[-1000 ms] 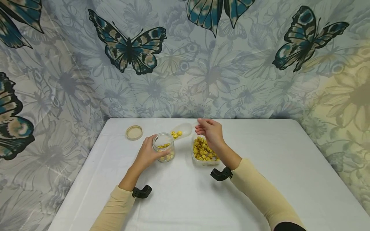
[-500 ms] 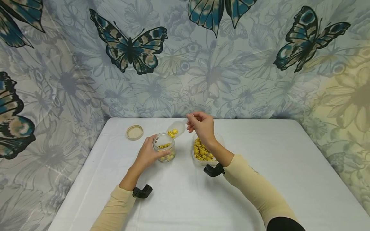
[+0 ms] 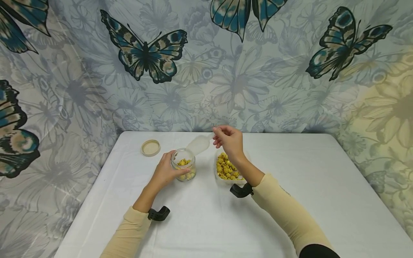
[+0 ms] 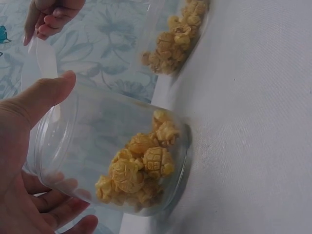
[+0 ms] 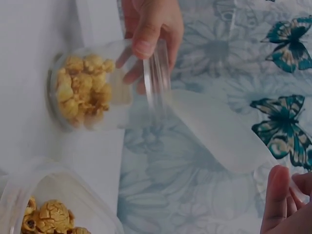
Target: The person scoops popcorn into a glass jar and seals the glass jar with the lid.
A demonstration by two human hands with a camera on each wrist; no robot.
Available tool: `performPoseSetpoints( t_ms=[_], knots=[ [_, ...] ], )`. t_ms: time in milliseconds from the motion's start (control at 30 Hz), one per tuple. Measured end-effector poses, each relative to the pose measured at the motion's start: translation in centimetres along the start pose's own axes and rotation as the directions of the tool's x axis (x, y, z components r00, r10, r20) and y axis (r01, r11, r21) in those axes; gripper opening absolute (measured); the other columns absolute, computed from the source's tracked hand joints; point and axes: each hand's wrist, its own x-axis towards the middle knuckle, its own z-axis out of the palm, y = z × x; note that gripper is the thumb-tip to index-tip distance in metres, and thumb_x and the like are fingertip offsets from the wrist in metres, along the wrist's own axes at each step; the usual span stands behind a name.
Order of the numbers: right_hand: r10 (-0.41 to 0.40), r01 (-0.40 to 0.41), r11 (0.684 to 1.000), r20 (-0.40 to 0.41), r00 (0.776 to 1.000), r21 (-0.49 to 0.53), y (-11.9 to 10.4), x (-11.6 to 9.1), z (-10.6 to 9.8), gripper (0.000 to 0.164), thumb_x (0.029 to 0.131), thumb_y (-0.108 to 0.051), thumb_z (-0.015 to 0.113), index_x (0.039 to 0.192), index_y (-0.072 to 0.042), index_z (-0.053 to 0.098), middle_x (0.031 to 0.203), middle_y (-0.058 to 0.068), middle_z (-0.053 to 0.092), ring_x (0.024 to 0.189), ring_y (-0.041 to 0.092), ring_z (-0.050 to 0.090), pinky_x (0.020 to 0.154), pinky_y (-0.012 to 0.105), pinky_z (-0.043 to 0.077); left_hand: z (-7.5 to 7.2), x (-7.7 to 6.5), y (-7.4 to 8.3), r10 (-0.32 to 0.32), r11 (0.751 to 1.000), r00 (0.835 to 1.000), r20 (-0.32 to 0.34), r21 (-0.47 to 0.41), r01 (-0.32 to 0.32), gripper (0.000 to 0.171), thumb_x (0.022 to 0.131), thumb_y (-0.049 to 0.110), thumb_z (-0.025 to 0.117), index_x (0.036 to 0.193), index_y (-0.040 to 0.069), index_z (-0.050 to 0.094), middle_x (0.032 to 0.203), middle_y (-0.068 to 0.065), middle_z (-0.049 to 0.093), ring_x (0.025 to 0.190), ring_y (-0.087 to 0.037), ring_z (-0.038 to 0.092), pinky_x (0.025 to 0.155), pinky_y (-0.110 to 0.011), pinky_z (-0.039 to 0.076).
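Observation:
A clear glass jar (image 3: 183, 165) stands upright on the table, its lower part holding golden popcorn (image 4: 139, 170). My left hand (image 3: 166, 170) grips the jar around its upper side, thumb toward the front. My right hand (image 3: 229, 141) pinches the handle of a translucent white scoop (image 5: 219, 131). The scoop tilts down to the left, its tip at the jar's rim, and no popcorn shows in it. Below my right hand sits a clear plastic container (image 3: 229, 182) of popcorn, partly hidden by the right wrist.
A round, pale gold lid (image 3: 150, 148) lies on the white-covered table (image 3: 193, 222), behind and left of the jar. A wall hanging with butterflies (image 3: 146, 53) rises behind the table's far edge.
The scoop has moved left to the jar's mouth, and the popcorn in it has gone into the jar. My right hand has shifted slightly back to the right. The left hand stays still.

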Motion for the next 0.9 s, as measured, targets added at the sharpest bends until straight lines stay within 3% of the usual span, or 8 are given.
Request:
performPoseSetpoints(
  t_ms=[467,633,900],
  knots=[
    [0.082,-0.082,0.994,-0.004,0.997,0.072,0.6,0.1,-0.8,0.02,0.093,-0.008,0.065,0.099,0.01,0.064,0.064,0.001,0.066,0.049,0.01,0.061,0.046,0.021,0.052,-0.3,0.2,0.1,-0.033,0.999,0.999,0.032,-0.012,0.033,0.093,0.072,0.039,0.085,0.144,0.003,0.036,0.137,-0.019,0.046,0.127,-0.036,0.049,0.107,-0.054,0.04],
    [0.104,-0.103,0.992,-0.016,0.994,0.075,0.8,-0.1,-1.0,0.022,0.093,-0.014,0.067,0.098,0.006,0.065,0.066,0.0,0.066,0.05,0.01,0.062,0.047,0.021,0.053,-0.3,0.2,0.1,-0.033,0.999,0.999,0.034,-0.006,0.033,0.095,0.072,0.04,0.085,0.144,0.002,0.036,0.138,-0.021,0.045,0.128,-0.037,0.048,0.107,-0.055,0.039],
    [0.102,-0.098,0.992,-0.046,0.994,0.073,0.9,-0.2,-1.4,0.028,0.093,-0.017,0.067,0.099,0.01,0.063,0.064,-0.002,0.066,0.05,0.009,0.062,0.048,0.021,0.054,-0.2,0.3,0.0,-0.018,1.0,0.999,0.032,-0.003,0.019,0.096,0.073,0.041,0.085,0.145,0.002,0.035,0.139,-0.02,0.044,0.129,-0.037,0.047,0.108,-0.056,0.039]
  ],
)
